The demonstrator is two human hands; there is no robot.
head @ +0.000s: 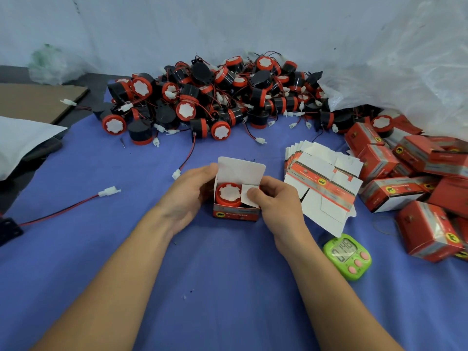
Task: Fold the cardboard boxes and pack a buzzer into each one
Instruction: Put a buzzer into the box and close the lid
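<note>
Closing step — left hand (192, 191) steadying the box (236, 198), buzzer (228, 194) inside, right hand (274, 198) pinching a side flap; next, tuck the lid.

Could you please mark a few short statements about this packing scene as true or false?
1. A buzzer sits inside the open box. True.
2. The box's top lid flap is closed. False: it stands up, open.
3. The right hand presses a small side flap with its thumb. True.
4. The green timer lies left of the left hand. False: it lies to the right, near the right wrist.
5. The flat unfolded boxes lie right of the open box. True.
6. The loose buzzers are piled on a red cloth. False: the cloth is blue.
</note>
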